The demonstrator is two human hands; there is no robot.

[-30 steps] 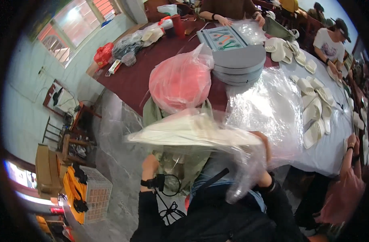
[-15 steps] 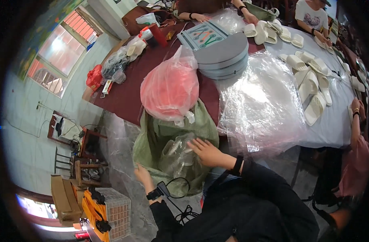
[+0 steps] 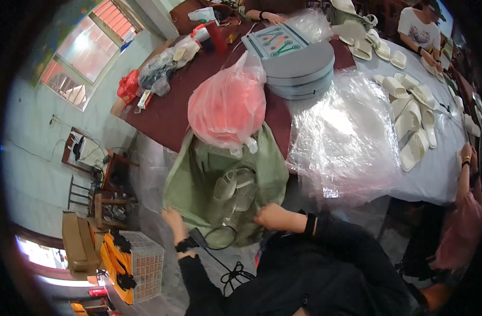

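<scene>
A large green woven sack [image 3: 191,181] hangs open in front of me, below the table edge. My left hand [image 3: 175,222] is closed on the left side of its rim. On the right side, my right hand [image 3: 274,216] grips the rim with its fingers curled in. Inside the sack lies a pair of pale slippers [image 3: 233,195] in clear plastic wrapping. A pink bundle in a translucent plastic bag [image 3: 227,108] rests at the table edge, just above the sack's far rim.
Clear plastic bags [image 3: 346,137] lie stacked right of the sack on the dark red table [image 3: 156,121]. Grey round-ended cases [image 3: 301,73] stand behind them. Loose white slippers [image 3: 409,118] cover the grey table, where other people work. A white crate [image 3: 146,266] stands at lower left.
My right hand has left the wrapped slippers and moved down to the sack's right rim. My left hand has shifted left, and the sack's mouth is spread wider.
</scene>
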